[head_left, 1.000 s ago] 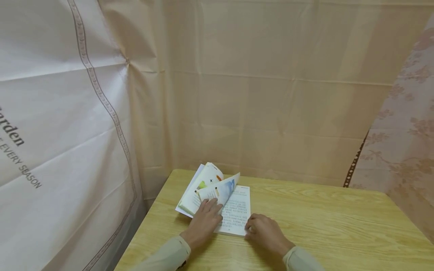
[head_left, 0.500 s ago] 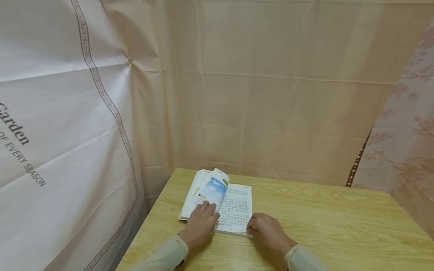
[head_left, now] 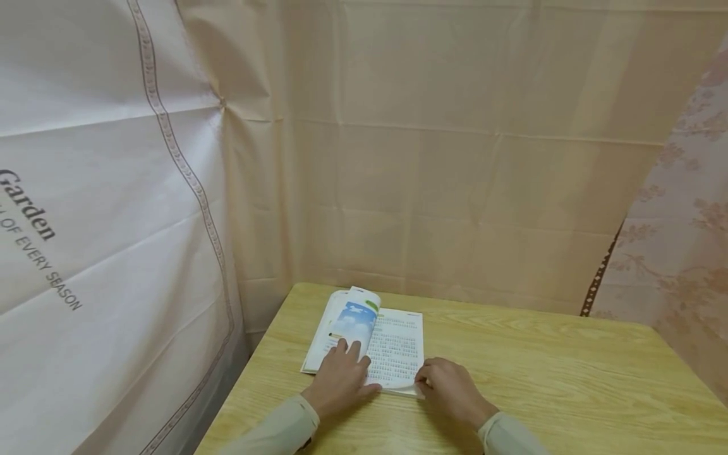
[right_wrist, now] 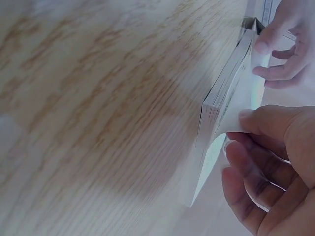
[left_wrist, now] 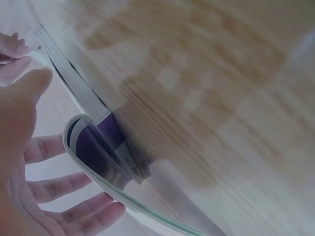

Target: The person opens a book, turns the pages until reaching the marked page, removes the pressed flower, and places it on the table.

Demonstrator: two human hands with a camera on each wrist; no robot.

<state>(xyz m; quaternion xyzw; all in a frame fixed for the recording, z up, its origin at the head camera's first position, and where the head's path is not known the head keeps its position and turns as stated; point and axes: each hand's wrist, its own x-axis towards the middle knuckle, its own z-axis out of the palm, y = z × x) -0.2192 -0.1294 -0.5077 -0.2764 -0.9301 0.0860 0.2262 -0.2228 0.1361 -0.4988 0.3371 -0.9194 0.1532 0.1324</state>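
An open book (head_left: 395,341) lies on the wooden table, its left page showing a blue sky picture and its right page full of printed text. My left hand (head_left: 340,378) rests with spread fingers on the left pages, thumb at the lower edge near the spine. The left pages bulge into a curve by the spine in the left wrist view. My right hand (head_left: 452,388) pinches the lower right corner of the text page between thumb and fingers. That page (right_wrist: 231,110) bends up off the thick stack below it in the right wrist view.
The wooden table (head_left: 540,366) stretches right of the book. Beige cloth (head_left: 455,158) hangs behind its back edge, a white printed cloth (head_left: 114,221) on the left and a flowered one (head_left: 682,221) on the right.
The half-raised leaf has gone over to the left and lies flatter under my left hand. My right hand has lifted the lower right corner of the text page.
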